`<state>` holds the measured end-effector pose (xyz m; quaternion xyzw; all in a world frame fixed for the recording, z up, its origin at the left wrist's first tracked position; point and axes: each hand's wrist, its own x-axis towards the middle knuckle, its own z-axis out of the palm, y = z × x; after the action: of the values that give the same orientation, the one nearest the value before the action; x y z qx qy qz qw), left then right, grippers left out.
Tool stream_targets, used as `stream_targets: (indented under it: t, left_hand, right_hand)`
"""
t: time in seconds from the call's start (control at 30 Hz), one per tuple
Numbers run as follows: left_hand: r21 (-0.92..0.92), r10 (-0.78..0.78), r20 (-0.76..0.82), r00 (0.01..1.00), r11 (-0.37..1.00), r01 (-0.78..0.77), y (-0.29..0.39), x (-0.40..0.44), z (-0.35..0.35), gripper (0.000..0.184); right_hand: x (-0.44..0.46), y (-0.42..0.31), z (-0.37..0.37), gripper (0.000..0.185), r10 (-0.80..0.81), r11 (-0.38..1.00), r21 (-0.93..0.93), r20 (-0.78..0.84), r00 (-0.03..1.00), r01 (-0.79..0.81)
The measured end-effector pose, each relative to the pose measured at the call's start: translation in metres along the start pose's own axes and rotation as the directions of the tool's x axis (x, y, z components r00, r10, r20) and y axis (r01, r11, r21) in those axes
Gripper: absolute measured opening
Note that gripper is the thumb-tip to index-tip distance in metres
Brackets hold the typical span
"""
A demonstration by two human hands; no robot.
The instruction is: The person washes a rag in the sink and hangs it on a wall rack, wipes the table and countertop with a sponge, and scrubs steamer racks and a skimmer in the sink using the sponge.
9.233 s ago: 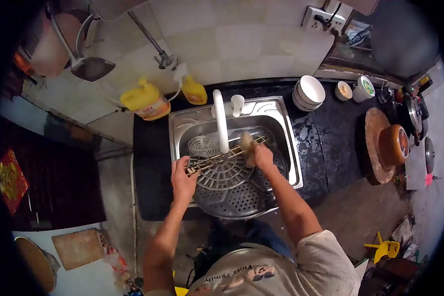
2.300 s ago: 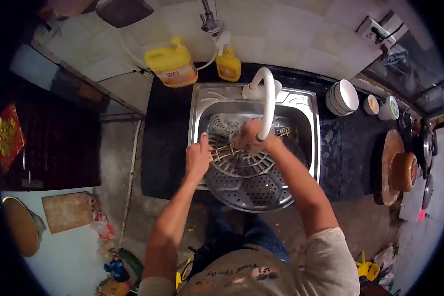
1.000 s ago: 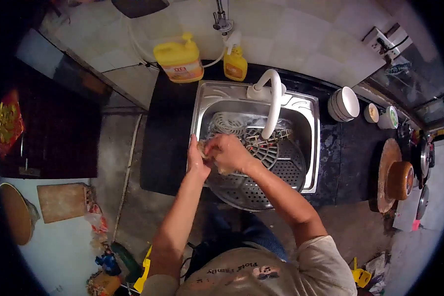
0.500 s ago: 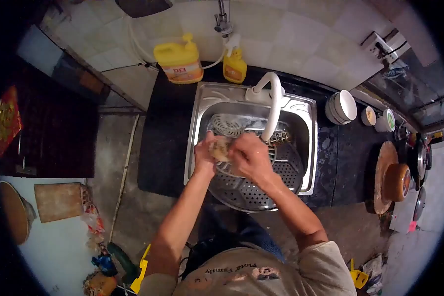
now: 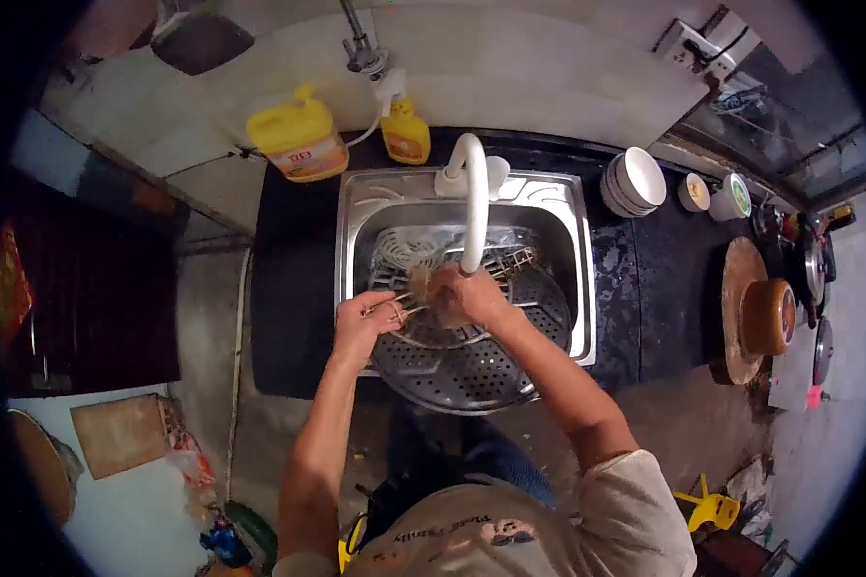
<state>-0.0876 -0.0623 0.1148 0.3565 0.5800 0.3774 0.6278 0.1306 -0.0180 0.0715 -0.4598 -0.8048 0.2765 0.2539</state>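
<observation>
My left hand (image 5: pixel 361 325) is at the sink's left side, its fingers closed on the near end of a thin wire rack (image 5: pixel 518 260). The rack slants across the basin to the upper right. My right hand (image 5: pixel 464 296) is closed just below the faucet spout, over the rack's middle; a tan scrubber (image 5: pixel 420 283) shows at its fingers, partly blurred. Under both hands lies a round slatted grate (image 5: pixel 423 334), resting on a large perforated metal tray (image 5: pixel 471 370). A pale coiled rack (image 5: pixel 406 250) sits at the basin's back left.
The white faucet (image 5: pixel 475 207) arches over the sink (image 5: pixel 587 288). Behind it stand a yellow jug (image 5: pixel 303 144) and a yellow spray bottle (image 5: pixel 405 135). Stacked bowls (image 5: pixel 638 180), two small tubs and a round wooden board (image 5: pixel 738 313) are on the right.
The scrubber, earlier between both hands, now shows at my right hand. My left hand has let go of it and taken the wire rack's end. The camera view has shifted.
</observation>
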Motion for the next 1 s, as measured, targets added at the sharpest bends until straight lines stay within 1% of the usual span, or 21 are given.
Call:
stream_targets:
  t: [0.07,0.13,0.17,0.27,0.37,0.4,0.43,0.47,0.5,0.53,0.6,0.67,0.7,0.73,0.77,0.8,0.83,0.9,0.93,0.97,1.0]
  left_hand:
    - [-0.028,0.017,0.000,1.000,0.999,-0.017,-0.010,-0.003,-0.001,0.028]
    - [-0.064,0.019,0.011,1.000,0.998,-0.018,-0.023,-0.006,-0.002,0.027]
    - [-0.042,0.024,0.029,0.999,0.999,-0.023,-0.027,-0.006,-0.003,0.025]
    - [0.014,0.027,-0.003,1.000,1.000,-0.027,-0.030,-0.003,-0.009,0.024]
    - [0.000,0.070,0.043,0.997,0.998,-0.071,-0.029,0.001,-0.013,0.024]
    - [0.029,0.076,0.035,0.997,0.997,-0.077,-0.027,0.002,-0.012,0.024]
    - [0.061,0.080,0.032,0.996,0.995,-0.081,-0.024,0.003,-0.011,0.024]
    - [0.092,0.084,0.029,0.996,0.992,-0.086,-0.021,0.004,-0.009,0.023]
    - [0.089,0.088,0.028,0.996,0.992,-0.090,-0.019,0.006,-0.007,0.023]
    - [0.086,0.092,0.027,0.995,0.992,-0.094,-0.018,0.006,-0.006,0.023]
    - [0.113,0.117,0.038,0.992,0.986,-0.121,-0.011,0.003,-0.001,0.022]
    - [0.171,0.160,0.065,0.985,0.971,-0.169,0.002,-0.011,0.004,0.022]
    - [0.295,0.194,0.096,0.976,0.931,-0.214,0.003,-0.015,0.006,0.023]
    - [0.453,0.364,0.204,0.909,0.788,-0.418,0.006,-0.021,0.007,0.024]
    - [0.564,0.494,0.332,0.803,0.579,-0.589,0.012,-0.029,0.008,0.026]
    - [0.621,0.572,0.474,0.669,0.321,-0.715,0.020,-0.037,0.010,0.027]
    - [0.595,0.570,0.583,0.579,0.186,-0.782,0.032,-0.046,0.013,0.027]
    - [0.465,0.436,0.832,0.344,-0.210,-0.860,0.035,-0.055,0.018,0.025]
    - [0.348,0.318,0.920,0.231,-0.387,-0.854,0.034,-0.060,0.020,0.024]
    - [0.307,0.266,0.942,0.204,-0.437,-0.846,0.031,-0.062,0.019,0.029]
    - [0.269,0.216,0.959,0.183,-0.490,-0.830,0.034,-0.061,0.019,0.028]
  right_hand:
    - [0.007,0.023,-0.001,0.025,0.200,0.980,-0.009,0.083,0.976,-0.199]
    - [0.009,0.038,-0.007,0.021,0.330,0.944,-0.025,0.069,0.941,-0.330]
    - [0.010,0.043,-0.013,0.019,0.394,0.919,-0.031,0.061,0.917,-0.392]
    - [0.011,0.065,-0.042,0.020,0.414,0.910,0.096,-0.175,0.893,-0.403]
    - [-0.004,0.118,-0.011,0.021,0.584,0.755,-0.172,-0.265,0.768,-0.633]
    - [-0.016,0.168,0.031,0.017,0.486,0.843,-0.216,-0.089,0.870,-0.493]
    - [-0.006,0.067,-0.006,0.014,0.431,0.829,-0.417,0.054,0.901,-0.372]
    - [-0.001,0.031,-0.005,0.013,0.501,0.859,-0.062,-0.094,0.860,-0.508]
    - [0.008,0.051,0.036,0.013,0.508,0.852,-0.043,-0.175,0.844,-0.522]
    - [0.001,0.037,0.034,0.013,0.329,0.942,-0.009,-0.170,0.929,-0.335]
    - [-0.004,0.011,0.013,0.018,0.310,0.951,0.054,-0.128,0.942,-0.305]
    - [-0.012,0.029,-0.010,0.027,0.537,0.810,0.335,-0.094,0.838,-0.482]
    - [-0.023,0.043,-0.019,0.029,0.686,0.656,0.505,-0.091,0.722,-0.561]
    - [-0.037,0.058,-0.027,0.023,0.782,0.370,0.828,-0.034,0.622,-0.421]
    - [-0.054,0.089,-0.024,0.023,0.779,0.104,0.960,0.083,0.622,-0.259]
    - [-0.067,0.111,-0.017,0.025,0.742,-0.183,0.980,0.191,0.643,-0.081]
    - [-0.068,0.108,-0.016,0.027,0.723,-0.276,0.955,0.281,0.631,-0.109]
    - [-0.069,0.102,-0.012,0.032,0.661,-0.454,0.876,0.452,0.599,-0.161]
    - [-0.070,0.098,-0.002,0.037,0.553,-0.540,0.835,0.446,0.704,-0.105]
    - [-0.067,0.105,0.008,0.037,0.581,-0.538,0.835,0.466,0.667,-0.115]
    - [-0.065,0.114,0.018,0.037,0.607,-0.536,0.834,0.485,0.629,-0.126]
